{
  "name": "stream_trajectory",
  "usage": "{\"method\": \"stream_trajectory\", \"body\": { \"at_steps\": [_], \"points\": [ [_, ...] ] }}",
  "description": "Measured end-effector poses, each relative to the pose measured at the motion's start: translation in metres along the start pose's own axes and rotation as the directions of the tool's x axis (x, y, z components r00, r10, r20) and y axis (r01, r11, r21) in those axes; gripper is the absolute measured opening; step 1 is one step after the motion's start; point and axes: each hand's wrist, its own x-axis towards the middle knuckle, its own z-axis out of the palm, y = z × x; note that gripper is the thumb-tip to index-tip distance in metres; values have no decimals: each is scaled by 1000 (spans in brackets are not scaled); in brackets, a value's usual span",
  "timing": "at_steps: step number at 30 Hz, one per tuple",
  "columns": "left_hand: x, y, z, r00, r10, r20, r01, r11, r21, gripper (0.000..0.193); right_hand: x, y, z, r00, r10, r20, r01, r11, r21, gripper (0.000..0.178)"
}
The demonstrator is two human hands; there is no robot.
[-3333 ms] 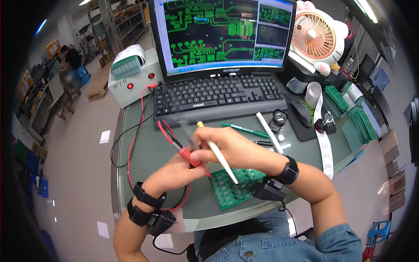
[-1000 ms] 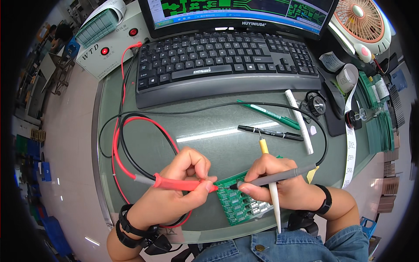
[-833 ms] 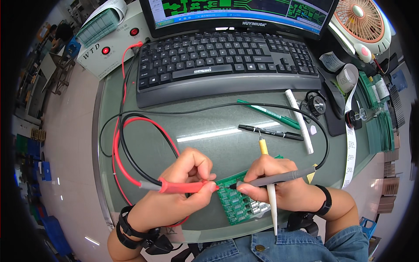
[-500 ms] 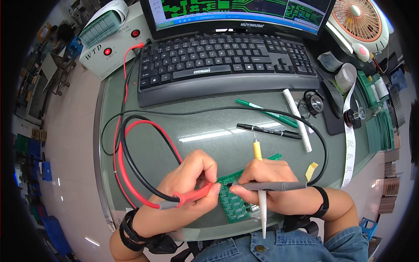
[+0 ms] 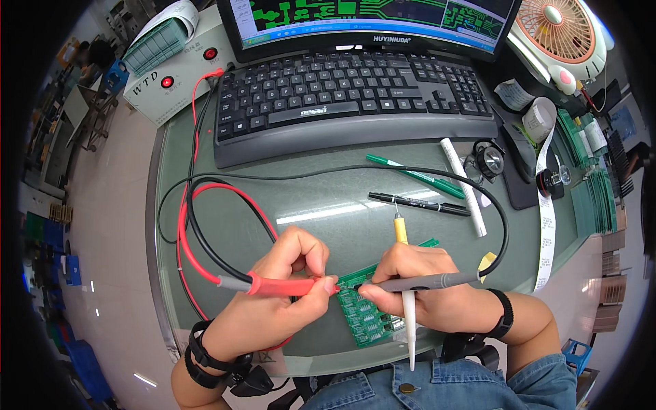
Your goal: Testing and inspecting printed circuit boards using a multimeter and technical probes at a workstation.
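My left hand [image 5: 287, 304] pinches a red test probe [image 5: 277, 285], which lies nearly level with its tip at the left edge of a green circuit board [image 5: 365, 321]. In my right hand [image 5: 441, 311] is a dark grey test probe [image 5: 437, 281], its tip pointing left over the board's upper part. That same hand also keeps a slim pen-like tool [image 5: 410, 331], white below and yellow above, with a thin needle-like tip. The board rests near the table's front edge, partly covered by my right hand. Whether either probe touches it, I cannot tell.
A keyboard [image 5: 355, 130] and monitor [image 5: 372, 51] stand at the back, beside a grey box [image 5: 174, 96] with red buttons. Probe cables [image 5: 205, 263] loop across the left. Several pens [image 5: 417, 203], a paper roll [image 5: 540, 119] and stacked green boards [image 5: 598, 205] lie to the right.
The red probe has swung more level, its cable end rising as my left hand turned and moved slightly left and up. My right hand has stayed nearly in place.
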Motion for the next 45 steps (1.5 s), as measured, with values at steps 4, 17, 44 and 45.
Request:
{"method": "stream_trajectory", "body": {
  "at_steps": [4, 17, 44, 45],
  "points": [
    [0, 0, -1, 1000, -4, 5, 4, 1000, 17, 22, -1, 1, 1, 1000, 5, 4, -5, 1000, -6, 27],
    [0, 0, 5, 998, 36, -49, -37, 999, -10, 21, -1, 1, 1, 1000, 6, -4, -6, 1000, 28, 25],
    [-4, 10, 2, 998, 25, 58, -34, 987, 159, 22, 24, -12, -37, 935, 200, 293, -277, 928, 250, 46],
    [-4, 8, 1, 998, 29, 57, -38, 988, 150, 22, 17, 2, -34, 973, 4, 231, -57, 973, 225, 40]
  ]
}}
